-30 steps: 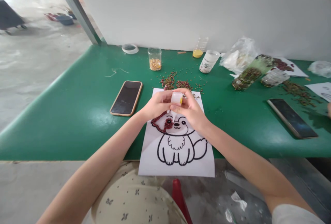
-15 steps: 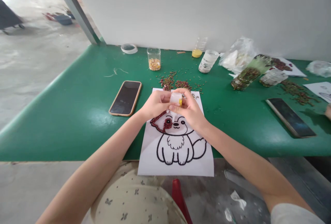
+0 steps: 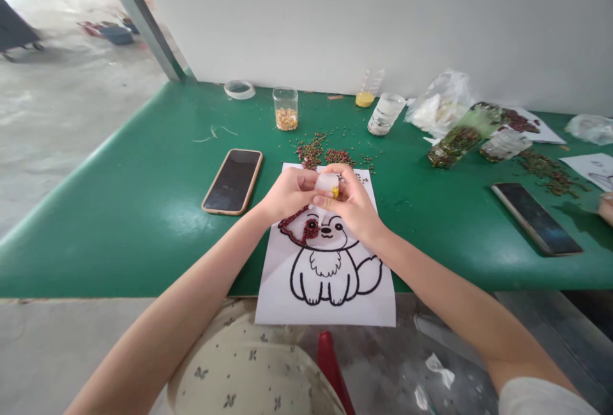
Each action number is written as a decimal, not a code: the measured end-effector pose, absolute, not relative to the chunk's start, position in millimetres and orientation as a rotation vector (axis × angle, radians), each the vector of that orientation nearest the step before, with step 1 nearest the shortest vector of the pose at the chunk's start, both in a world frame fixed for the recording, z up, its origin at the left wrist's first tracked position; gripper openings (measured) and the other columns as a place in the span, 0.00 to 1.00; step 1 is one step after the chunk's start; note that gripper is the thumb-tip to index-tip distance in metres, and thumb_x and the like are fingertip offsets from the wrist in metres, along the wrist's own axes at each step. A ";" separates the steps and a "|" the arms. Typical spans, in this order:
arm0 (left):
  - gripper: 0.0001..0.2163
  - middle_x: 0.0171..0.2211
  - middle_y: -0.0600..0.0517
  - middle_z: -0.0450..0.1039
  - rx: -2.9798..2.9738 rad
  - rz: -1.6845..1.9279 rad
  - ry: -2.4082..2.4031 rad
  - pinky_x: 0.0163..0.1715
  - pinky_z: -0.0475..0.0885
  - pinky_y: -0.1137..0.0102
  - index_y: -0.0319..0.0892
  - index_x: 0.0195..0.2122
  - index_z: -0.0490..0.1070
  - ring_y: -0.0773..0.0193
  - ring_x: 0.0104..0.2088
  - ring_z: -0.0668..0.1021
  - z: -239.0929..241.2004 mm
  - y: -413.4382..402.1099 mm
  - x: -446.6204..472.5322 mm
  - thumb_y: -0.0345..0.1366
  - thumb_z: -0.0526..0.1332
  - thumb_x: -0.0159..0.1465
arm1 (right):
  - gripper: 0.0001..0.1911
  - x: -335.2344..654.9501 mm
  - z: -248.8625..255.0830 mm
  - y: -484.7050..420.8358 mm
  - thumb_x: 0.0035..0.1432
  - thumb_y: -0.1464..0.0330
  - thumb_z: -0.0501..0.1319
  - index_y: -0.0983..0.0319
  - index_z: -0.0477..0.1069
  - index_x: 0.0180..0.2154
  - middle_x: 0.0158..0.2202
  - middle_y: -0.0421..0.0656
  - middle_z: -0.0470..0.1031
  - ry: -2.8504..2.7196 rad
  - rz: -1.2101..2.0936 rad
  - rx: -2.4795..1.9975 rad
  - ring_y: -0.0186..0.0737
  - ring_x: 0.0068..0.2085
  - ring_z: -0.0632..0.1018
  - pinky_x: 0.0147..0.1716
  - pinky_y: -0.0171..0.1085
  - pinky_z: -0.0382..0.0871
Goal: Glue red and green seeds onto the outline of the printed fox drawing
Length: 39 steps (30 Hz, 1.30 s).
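A white sheet with a black outline drawing of a dog lies at the near edge of the green table. Red beans cover the dog's left ear and eye. Both my hands meet above the dog's head around a small white glue bottle, its tip pointing down at the paper. My left hand grips it from the left with closed fingers. My right hand wraps it from the right.
A phone lies left of the sheet and loose beans sit behind it. Further back stand a jar of corn, a clear cup, bags of beans. Another phone and another person's hand are at right.
The hands and bottle have barely shifted; the view has moved very slightly.
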<state>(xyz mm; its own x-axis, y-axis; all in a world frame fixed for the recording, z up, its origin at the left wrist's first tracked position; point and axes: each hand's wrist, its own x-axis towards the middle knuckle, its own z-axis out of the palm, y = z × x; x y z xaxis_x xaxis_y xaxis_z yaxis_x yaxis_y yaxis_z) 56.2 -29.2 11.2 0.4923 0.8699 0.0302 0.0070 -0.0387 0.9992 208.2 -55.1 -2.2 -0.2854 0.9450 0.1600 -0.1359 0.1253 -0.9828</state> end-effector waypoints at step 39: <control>0.10 0.27 0.49 0.77 1.431 0.822 0.811 0.31 0.73 0.72 0.34 0.31 0.76 0.67 0.27 0.78 8.7 -27.8 55.7 0.32 0.68 0.48 | 0.23 208.6 -2.3 -54.4 0.44 0.66 0.72 0.55 0.62 0.40 0.28 0.33 0.65 -1.353 1.396 -0.822 0.29 0.27 0.67 0.25 0.31 0.64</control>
